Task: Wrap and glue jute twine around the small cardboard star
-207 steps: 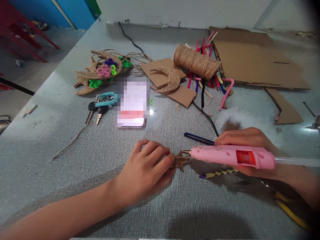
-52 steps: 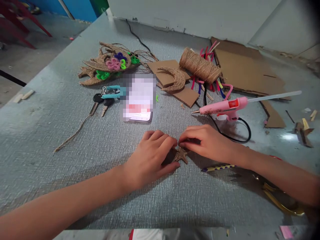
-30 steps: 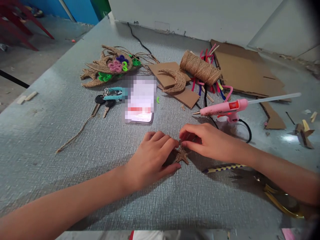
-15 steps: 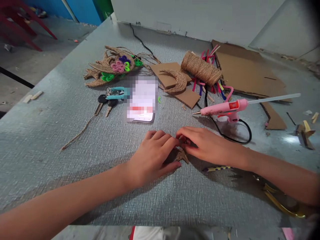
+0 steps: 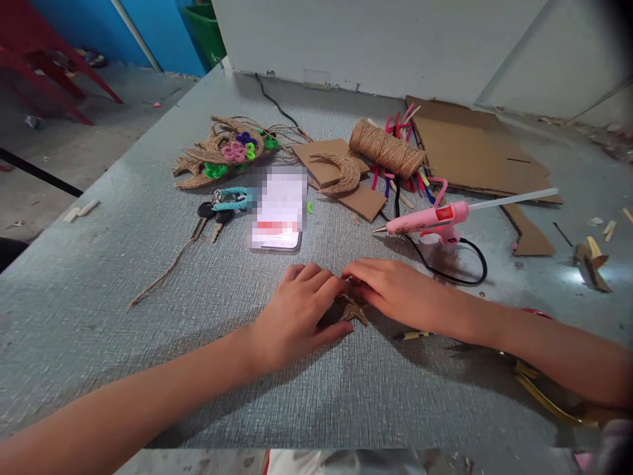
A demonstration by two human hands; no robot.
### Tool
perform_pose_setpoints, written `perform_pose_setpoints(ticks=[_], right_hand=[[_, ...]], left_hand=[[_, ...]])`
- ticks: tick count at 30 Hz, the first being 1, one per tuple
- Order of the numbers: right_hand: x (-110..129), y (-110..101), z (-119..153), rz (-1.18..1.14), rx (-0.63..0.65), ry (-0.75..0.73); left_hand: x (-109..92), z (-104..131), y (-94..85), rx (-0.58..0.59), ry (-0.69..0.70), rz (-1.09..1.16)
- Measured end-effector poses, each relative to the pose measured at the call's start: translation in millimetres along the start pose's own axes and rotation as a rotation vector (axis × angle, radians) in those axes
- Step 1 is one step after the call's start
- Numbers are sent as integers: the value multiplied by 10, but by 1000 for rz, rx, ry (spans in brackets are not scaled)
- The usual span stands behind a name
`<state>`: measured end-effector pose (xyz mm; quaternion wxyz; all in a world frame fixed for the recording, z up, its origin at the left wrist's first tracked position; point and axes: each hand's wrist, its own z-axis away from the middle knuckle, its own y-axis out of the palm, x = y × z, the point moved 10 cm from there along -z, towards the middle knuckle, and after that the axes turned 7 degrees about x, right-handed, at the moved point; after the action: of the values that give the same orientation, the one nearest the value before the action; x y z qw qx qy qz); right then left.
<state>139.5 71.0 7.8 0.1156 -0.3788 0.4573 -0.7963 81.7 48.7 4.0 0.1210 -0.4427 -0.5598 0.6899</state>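
Note:
A small twine-covered star point(image 5: 355, 313) lies on the grey table, partly hidden under my fingers. My left hand point(image 5: 301, 310) curves around its left side, the thumb near its lower edge and the fingertips at its top. From the right, my right hand point(image 5: 383, 285) has bent fingers closed at the star's upper part, meeting the left fingertips. Beyond them a pink glue gun point(image 5: 430, 221) rests on its side, nozzle pointing left. A phone point(image 5: 279, 211) lies past my left hand. Under my right forearm show a spotted pencil-like stick point(image 5: 414, 336) and yellow-handled scissors point(image 5: 546, 396).
Behind lie a twine spool point(image 5: 386, 148), a twine crescent point(image 5: 346, 173) on cardboard pieces point(image 5: 368, 201), and a large cardboard sheet point(image 5: 479, 152). Keys point(image 5: 212, 214) and twine decorations with fuzzy flowers point(image 5: 225, 152) are at left. A black cord point(image 5: 482, 264) loops from the glue gun.
The camera view has tilted slightly, so the table items appear lower and a bit leftward. Both hands keep nearly the same hold around the star, which shows a little more.

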Motion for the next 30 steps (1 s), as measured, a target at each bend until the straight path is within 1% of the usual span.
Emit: perform_pose_setpoints(ticks=[2,4,7,8,10,13,15,17,18,19,21,23,26,30], right_hand=[[-45,-35,53,-23,-40,20],[-121,-139,172,-46,-141,46],[-248,-336,493,10,-338,87],[-290,-374,618,53,-379,103],[-415,-387,851,132,-396,152],[-756,-375,1162,171,-395,283],[-1052,-454,1359,152,-489,399],[-1335,-560,1493,92,-598,504],[-1436,-590,1487,67,-604,524],[-1507,-611,1434,42,-581,526],[-1552,-627,1233,5,-470,484],[-1508,-677,1038,-4,-395,438],[-1412,-787,851,0,-377,408],[-1362,-801,699,-27,-338,401]], left_hand=[[-4,5,3,4,6,5],[-5,15,8,9,13,11],[-8,28,4,3,23,9],[-12,30,3,1,28,8],[-21,27,3,-3,38,3],[-30,18,0,-19,48,-4],[-29,16,-1,-34,47,-7],[-16,23,-9,-57,33,-18],[-3,29,-20,-74,17,-30],[13,36,-34,-91,-3,-45],[43,49,-58,-113,-42,-73],[64,53,-68,-114,-69,-91],[70,43,-72,-99,-76,-95],[47,24,-56,-59,-47,-61]])
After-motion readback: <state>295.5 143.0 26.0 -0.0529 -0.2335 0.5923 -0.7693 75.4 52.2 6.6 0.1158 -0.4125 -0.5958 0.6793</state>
